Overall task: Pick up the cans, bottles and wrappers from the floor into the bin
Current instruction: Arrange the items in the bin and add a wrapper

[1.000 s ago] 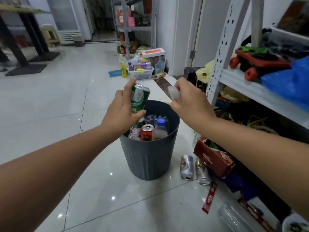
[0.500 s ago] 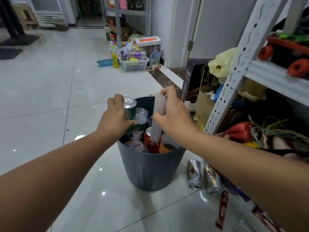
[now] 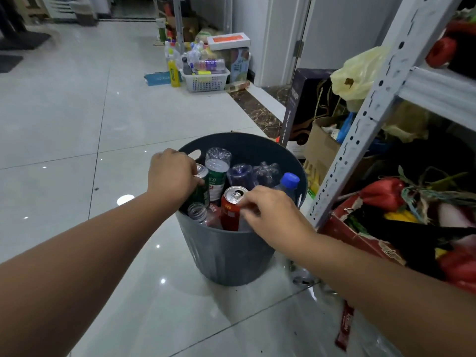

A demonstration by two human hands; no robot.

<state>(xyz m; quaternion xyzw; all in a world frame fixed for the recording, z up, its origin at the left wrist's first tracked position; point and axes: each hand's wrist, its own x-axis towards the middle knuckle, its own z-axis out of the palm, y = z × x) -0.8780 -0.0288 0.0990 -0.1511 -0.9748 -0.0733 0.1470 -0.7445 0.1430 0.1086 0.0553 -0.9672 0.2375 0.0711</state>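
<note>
A dark grey bin (image 3: pixel 226 253) stands on the tiled floor, crowded with cans and bottles. My left hand (image 3: pixel 172 176) reaches in at its left rim and grips a green can (image 3: pixel 200 195) held low among the contents. My right hand (image 3: pixel 268 215) is at the near rim, its fingers pinched on a pale translucent wrapper (image 3: pixel 243 224) pressed beside an upright red can (image 3: pixel 231 208). A clear bottle with a green label (image 3: pixel 217 173) and a blue-capped bottle (image 3: pixel 289 181) stand in the bin. A red wrapper (image 3: pixel 345 325) lies on the floor, and a silver can (image 3: pixel 301 278) shows partly behind my right arm.
A white metal shelf upright (image 3: pixel 360 130) rises just right of the bin, with a torn red cardboard box (image 3: pixel 360 235) and clutter at its foot. A white basket of bottles (image 3: pixel 206 82) sits far back by the wall. Glossy tile floor spreads to the left.
Both hands have come down into the bin. The green can and the pale wrapper, held above the rim before, now sit low among the contents.
</note>
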